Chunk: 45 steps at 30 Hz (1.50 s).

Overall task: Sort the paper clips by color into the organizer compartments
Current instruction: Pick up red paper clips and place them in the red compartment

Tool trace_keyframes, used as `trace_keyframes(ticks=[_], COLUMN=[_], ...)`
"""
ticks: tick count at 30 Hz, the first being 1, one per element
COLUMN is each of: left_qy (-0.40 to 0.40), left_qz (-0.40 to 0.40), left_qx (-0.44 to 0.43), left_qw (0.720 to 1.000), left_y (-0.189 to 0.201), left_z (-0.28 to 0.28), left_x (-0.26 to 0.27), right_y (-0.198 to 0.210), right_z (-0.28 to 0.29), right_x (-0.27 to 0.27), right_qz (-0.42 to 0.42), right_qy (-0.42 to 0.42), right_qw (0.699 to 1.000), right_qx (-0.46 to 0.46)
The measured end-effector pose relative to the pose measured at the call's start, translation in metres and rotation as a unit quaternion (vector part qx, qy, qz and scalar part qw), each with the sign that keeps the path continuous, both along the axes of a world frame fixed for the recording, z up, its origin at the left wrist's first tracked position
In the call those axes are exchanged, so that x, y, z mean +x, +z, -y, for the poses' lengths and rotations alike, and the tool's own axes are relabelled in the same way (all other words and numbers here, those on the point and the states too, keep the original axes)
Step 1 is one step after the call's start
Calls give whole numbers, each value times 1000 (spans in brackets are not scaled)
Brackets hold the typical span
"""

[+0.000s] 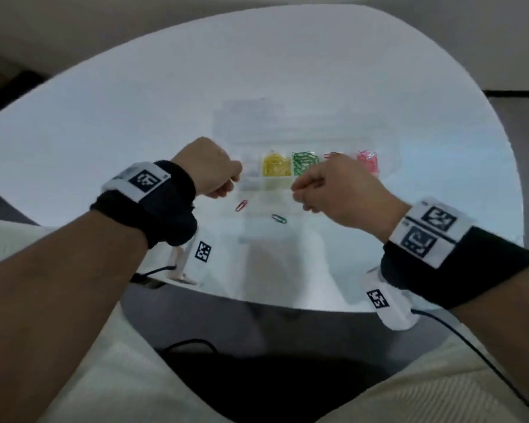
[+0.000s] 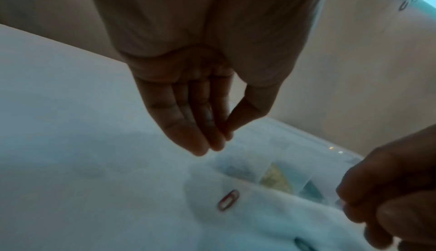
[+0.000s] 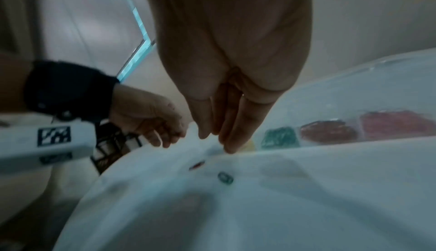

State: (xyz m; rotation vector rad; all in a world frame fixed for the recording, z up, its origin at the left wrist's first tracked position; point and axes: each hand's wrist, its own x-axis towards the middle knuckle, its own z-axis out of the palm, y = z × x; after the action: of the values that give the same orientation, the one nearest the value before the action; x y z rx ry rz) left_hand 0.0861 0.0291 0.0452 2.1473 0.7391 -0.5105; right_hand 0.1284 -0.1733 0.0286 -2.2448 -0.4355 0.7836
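Note:
A clear organizer (image 1: 287, 138) sits mid-table with yellow clips (image 1: 276, 167), green clips (image 1: 304, 163), red clips (image 1: 333, 154) and pink clips (image 1: 367, 161) in separate compartments. In front of it a loose red clip (image 1: 241, 205) (image 2: 228, 200) (image 3: 197, 165) and a loose green clip (image 1: 279, 218) (image 3: 225, 177) lie on the table. My left hand (image 1: 223, 181) (image 2: 224, 134) hovers above and left of the red clip, thumb tip against the fingers, nothing visible between them. My right hand (image 1: 306, 190) (image 3: 212, 137) hovers above and right of the green clip, fingers together and holding nothing.
The white rounded table (image 1: 135, 117) has its front edge just before my lap. The organizer's leftmost compartment (image 1: 251, 170) holds pale contents. Wrist camera units with black cables (image 1: 471, 340) hang below both wrists.

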Motion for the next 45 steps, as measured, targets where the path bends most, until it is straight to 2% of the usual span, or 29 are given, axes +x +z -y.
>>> trace_keyframes(ticks=[2,4,7,12,17,19,22,24,27,29,31,34,36,38,40,42,43,45], left_qy=[9,-3,-51,-153,-249,-266,-268,-255,-234,-222,-215,-202,-187,-162,-95,0,44,99], left_qz=[-13,-12,6,57,48,38,26,18,-7,-18,-16,-7,15,55,103,145,166,200], left_qx=[25,53,101,141,195,209,205,192,170,154,137,104,61,9,-61,-169,-213,-247], left_qw=[1000,999,994,976,947,940,941,947,957,962,967,974,980,985,988,975,962,943], left_y=[-16,-27,-36,-53,-67,-69,-70,-70,-72,-72,-71,-70,-70,-69,-64,-54,-49,-40], left_z=[-13,-20,-15,0,11,16,22,26,29,30,30,28,28,28,32,36,37,41], left_x=[-17,-27,-35,-32,-29,-30,-31,-33,-37,-39,-39,-39,-42,-45,-44,-39,-36,-28], right_y=[-14,-24,-38,-49,-59,-63,-62,-57,-45,-33,-19,-6,-8,-14,-17,-14,-13,-9], right_z=[-14,-26,-39,-45,-42,-38,-32,-26,-14,-10,-11,-14,-13,-8,-2,2,4,5], right_x=[-19,-31,-37,-45,-54,-59,-65,-65,-60,-49,-34,-8,7,15,15,8,3,-12], right_qz=[51,79,94,172,180,175,121,60,-7,1,20,69,77,81,124,135,104,-24], right_qy=[56,77,103,130,116,104,53,-2,-97,-175,-246,-301,-303,-270,-251,-262,-251,-173], right_qw=[995,989,978,948,942,944,958,975,992,984,963,941,944,956,959,952,956,971], right_qx=[-65,-94,-158,-236,-257,-261,-253,-216,-75,24,110,135,111,76,47,80,111,161])
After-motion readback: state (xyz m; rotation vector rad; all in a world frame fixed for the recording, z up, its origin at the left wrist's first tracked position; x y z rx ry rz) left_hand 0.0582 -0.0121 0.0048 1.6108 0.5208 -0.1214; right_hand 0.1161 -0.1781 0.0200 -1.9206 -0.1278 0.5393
